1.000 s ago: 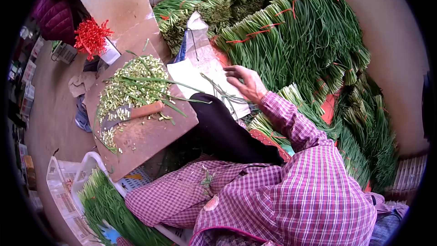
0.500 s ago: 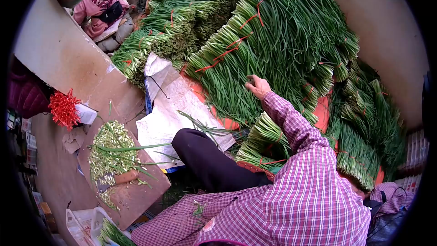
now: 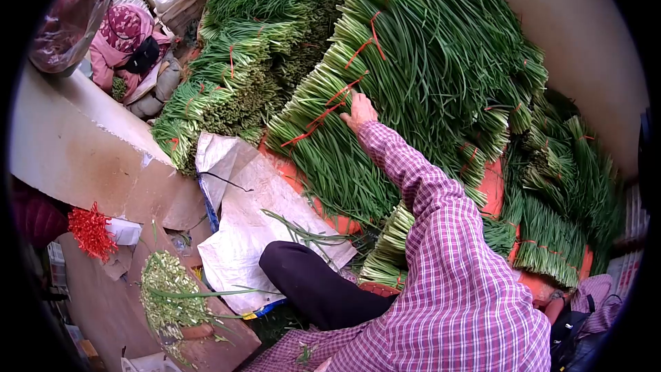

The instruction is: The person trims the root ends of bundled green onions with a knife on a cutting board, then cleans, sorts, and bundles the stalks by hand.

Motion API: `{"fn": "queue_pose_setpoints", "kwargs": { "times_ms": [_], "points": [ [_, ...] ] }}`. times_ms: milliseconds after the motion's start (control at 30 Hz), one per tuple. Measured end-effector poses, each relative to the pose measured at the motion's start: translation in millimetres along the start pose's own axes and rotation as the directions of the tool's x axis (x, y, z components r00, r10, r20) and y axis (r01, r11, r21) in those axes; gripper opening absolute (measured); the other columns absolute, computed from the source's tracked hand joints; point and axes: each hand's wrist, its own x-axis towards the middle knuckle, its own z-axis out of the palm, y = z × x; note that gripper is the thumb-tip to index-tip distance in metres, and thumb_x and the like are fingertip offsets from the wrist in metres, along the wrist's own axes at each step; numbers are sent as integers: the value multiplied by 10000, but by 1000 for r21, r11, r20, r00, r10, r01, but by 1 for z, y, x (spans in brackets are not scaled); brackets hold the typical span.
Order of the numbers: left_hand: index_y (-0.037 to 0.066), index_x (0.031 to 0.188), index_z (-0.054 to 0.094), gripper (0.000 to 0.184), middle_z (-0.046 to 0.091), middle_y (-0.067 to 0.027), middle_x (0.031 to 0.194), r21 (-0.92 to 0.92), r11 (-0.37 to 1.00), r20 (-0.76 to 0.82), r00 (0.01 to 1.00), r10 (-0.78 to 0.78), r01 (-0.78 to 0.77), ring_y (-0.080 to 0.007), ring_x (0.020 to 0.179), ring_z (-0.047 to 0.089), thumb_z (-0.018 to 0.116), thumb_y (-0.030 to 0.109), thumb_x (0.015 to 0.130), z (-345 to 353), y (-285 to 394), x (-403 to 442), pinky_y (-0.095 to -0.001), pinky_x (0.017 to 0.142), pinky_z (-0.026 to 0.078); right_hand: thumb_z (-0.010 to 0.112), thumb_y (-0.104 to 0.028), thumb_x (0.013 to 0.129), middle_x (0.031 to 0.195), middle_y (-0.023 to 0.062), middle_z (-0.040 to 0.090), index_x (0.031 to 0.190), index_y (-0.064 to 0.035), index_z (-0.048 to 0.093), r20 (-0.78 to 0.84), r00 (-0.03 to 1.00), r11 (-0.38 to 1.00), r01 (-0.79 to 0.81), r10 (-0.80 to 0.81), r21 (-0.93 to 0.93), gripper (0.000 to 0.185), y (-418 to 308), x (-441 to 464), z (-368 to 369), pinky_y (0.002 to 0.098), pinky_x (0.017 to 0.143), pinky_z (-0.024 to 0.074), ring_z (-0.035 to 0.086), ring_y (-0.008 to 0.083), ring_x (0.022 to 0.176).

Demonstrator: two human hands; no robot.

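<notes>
My right hand (image 3: 359, 111), in a pink checked sleeve, reaches out over a large pile of garlic chives (image 3: 441, 76). Its thumb is apart from the fingers, which touch or hover just above the leaves beside the pale cut ends. Red ties (image 3: 317, 122) around the bundles lie just left of the fingertips. Nothing shows in this hand. My left hand is not visible; the lower frame holds my sleeve, torso and dark-trousered knee (image 3: 320, 289).
A board (image 3: 241, 341) at lower left carries chopped chive ends (image 3: 172, 293) and a wooden handle (image 3: 198, 331). Nearby are red ties (image 3: 91, 232) and a white sheet (image 3: 251, 227). More chive bundles (image 3: 241, 55) stand behind. A person in pink (image 3: 127, 48) sits beyond the low partition (image 3: 89, 138).
My right hand has moved up and left across the chives, closer to the red ties on the bundles. The view has shifted, bringing more of the person in pink into sight.
</notes>
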Motion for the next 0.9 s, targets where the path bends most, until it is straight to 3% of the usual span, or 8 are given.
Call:
{"fn": "queue_pose_setpoints", "kwargs": {
  "times_ms": [200, 300, 400, 433, 533, 667, 767, 900],
  "points": [
    [62, 1216, 615, 529, 691, -172, 966, -96, 995, -47, 999, -18, 14, -347, 829, 664, 574, 503, 927, -28, 49, 33, -441, 712, 548, 821, -248, 713, 1377, 109, 427, 1421, -89, 360, -150, 984, 988, 72, -92, -138, 859, 12, 23, 20, 454, 1031, 421, 405, 306, 1293],
    [56, 1219, 612, 530, 691, -173, 970, -123, 992, -60, 998, -22, 15, -348, 837, 663, 579, 497, 927, -35, 67, 46, -439, 718, 548, 808, -285, 726, 1370, 99, 449, 1411, -113, 400, -5, 999, 962, 48, -51, -270, 816, 19, 32, 25, 462, 1031, 421, 442, 292, 1268],
    [50, 1222, 608, 531, 691, -174, 974, -134, 991, -65, 998, -26, 18, -348, 844, 663, 583, 491, 926, -41, 84, 55, -437, 725, 548, 766, -294, 778, 1316, 95, 500, 1371, -147, 458, 157, 987, 983, -13, 42, -182, 684, 2, 50, -18, 455, 1030, 422, 486, 286, 1228],
    [48, 1223, 607, 531, 690, -175, 975, -143, 990, -66, 997, -28, 19, -348, 847, 663, 584, 488, 926, -42, 88, 56, -436, 727, 548, 743, -265, 818, 1233, 102, 518, 1329, -134, 482, -46, 991, 980, 118, -127, -158, 589, 2, 61, -36, 434, 1000, 433, 515, 267, 1168],
    [43, 1226, 604, 533, 690, -176, 979, -153, 988, -63, 997, -33, 23, -348, 855, 662, 589, 482, 926, -47, 103, 63, -434, 733, 547, 737, -239, 818, 1211, 109, 541, 1333, -102, 468, -294, 914, 944, 207, -280, -258, 597, -6, 94, -111, 402, 1001, 443, 526, 258, 1141],
    [35, 1230, 599, 534, 690, -177, 984, -143, 989, -43, 998, -54, 47, -349, 865, 661, 595, 474, 925, -62, 124, 69, -432, 741, 547, 786, -356, 771, 1415, 99, 414, 1452, -109, 332, -429, 891, 943, 1, -152, -332, 855, 25, 149, -169, 417, 1060, 381, 415, 270, 1296],
    [29, 1233, 595, 536, 689, -178, 988, -72, 996, -15, 998, -62, 61, -349, 873, 661, 599, 468, 925, -73, 138, 73, -430, 747, 547, 804, -461, 731, 1455, 71, 368, 1487, -131, 284, -433, 893, 827, -146, -126, -543, 974, 44, 163, -185, 477, 1037, 369, 384, 252, 1321],
    [-16, 1264, 558, 557, 676, -200, 1044, -241, 968, -168, 986, 25, -66, -345, 940, 649, 658, 399, 907, -50, 123, 80, -407, 811, 538, 820, -488, 709, 1491, 15, 314, 1514, -214, 245, -425, 903, 756, -233, -65, -612, 1027, 44, 164, -195, 562, 1006, 359, 354, 231, 1332]
  ]
}}
